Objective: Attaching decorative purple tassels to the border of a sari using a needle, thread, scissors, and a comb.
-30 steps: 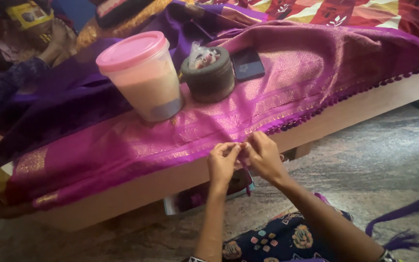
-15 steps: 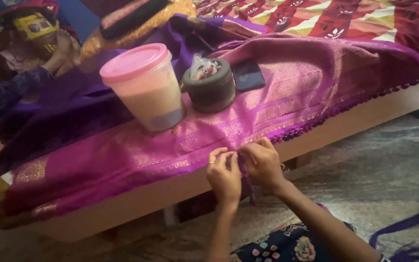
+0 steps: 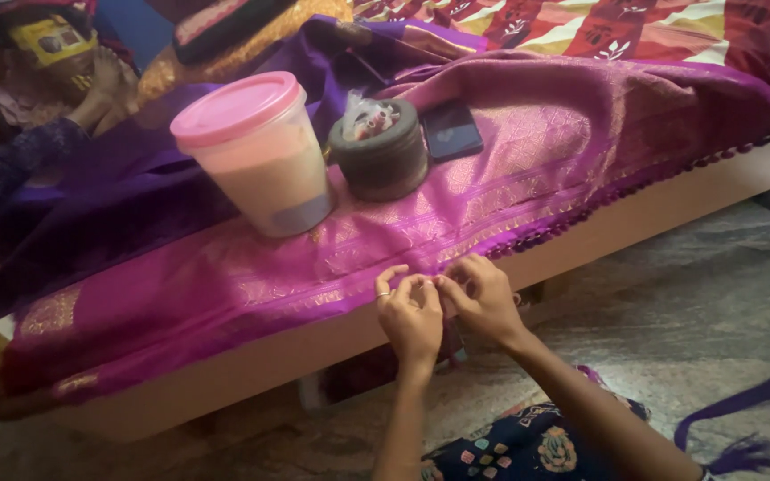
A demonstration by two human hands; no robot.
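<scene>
Just below the middle of the frame, the left hand (image 3: 410,312) and the right hand (image 3: 483,298) meet at the lower hem of a magenta silk cloth (image 3: 528,169) with woven gold bands. Both hands are closed to a pinch, fingertips touching each other over the cloth's edge; whatever thin thing they pinch there is too small to make out. The cloth spreads from the hands upward and to both sides across a low wooden platform (image 3: 670,214), its hem hanging over the platform's front edge right at the fingertips. To the right of the hands, a row of small dark tassel knots (image 3: 581,216) runs along the hem toward the upper right.

On the cloth, above and left of the hands, stands one translucent plastic jar (image 3: 260,160) with a pink lid. Beside it on the right sits one round grey container (image 3: 383,151) holding a crumpled clear bag, and just right of that lies one dark phone (image 3: 452,132). In the upper left, another person's hand (image 3: 104,89) rests near purple fabric (image 3: 126,196).
</scene>
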